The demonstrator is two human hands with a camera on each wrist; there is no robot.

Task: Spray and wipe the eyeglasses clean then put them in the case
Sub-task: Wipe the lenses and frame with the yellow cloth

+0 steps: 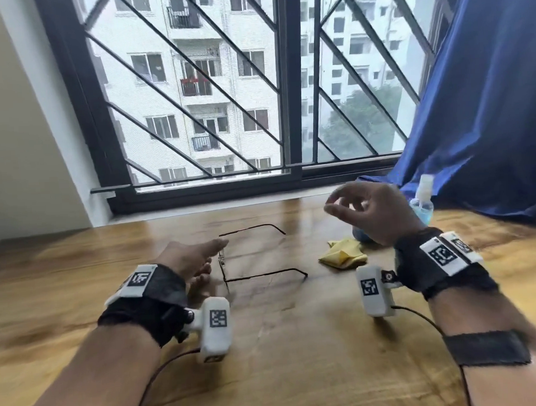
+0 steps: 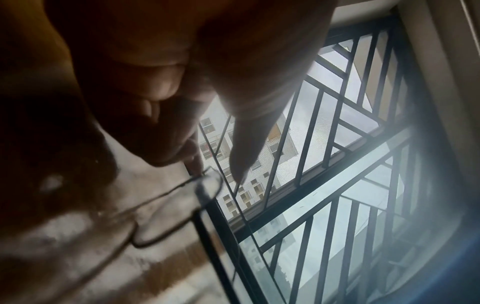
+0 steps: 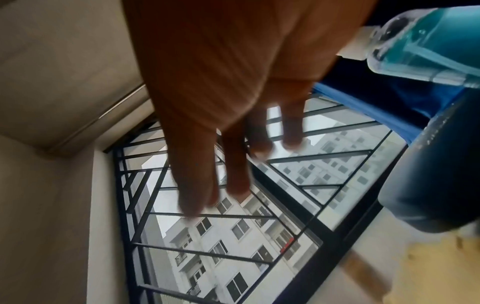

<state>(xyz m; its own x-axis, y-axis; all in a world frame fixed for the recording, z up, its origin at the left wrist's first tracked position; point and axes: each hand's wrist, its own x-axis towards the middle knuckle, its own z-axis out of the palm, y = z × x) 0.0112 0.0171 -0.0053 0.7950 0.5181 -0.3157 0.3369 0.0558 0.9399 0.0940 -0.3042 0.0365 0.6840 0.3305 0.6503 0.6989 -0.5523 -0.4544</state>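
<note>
I see the eyeglasses (image 1: 232,265) lying on the wooden table (image 1: 298,355) near its middle, temples unfolded and pointing toward the right edge. My left hand (image 1: 189,261) sits just beside the frame front, fingers fairly straight and loosely spread; in the left wrist view a fingertip (image 2: 194,164) comes right down to the frame's rim (image 2: 207,181), but blur keeps me from telling whether it actually touches. It grips nothing that I can make out. My right hand (image 1: 368,210) hangs above the table toward the far right corner, fingers relaxed and gently curved, holding nothing. Behind it, by the far edge, stands the spray bottle (image 1: 421,200) with blue liquid, and a dark case (image 3: 436,164) is next to it. The yellow cloth (image 1: 342,254) lies crumpled between the eyeglasses and the right hand.
</note>
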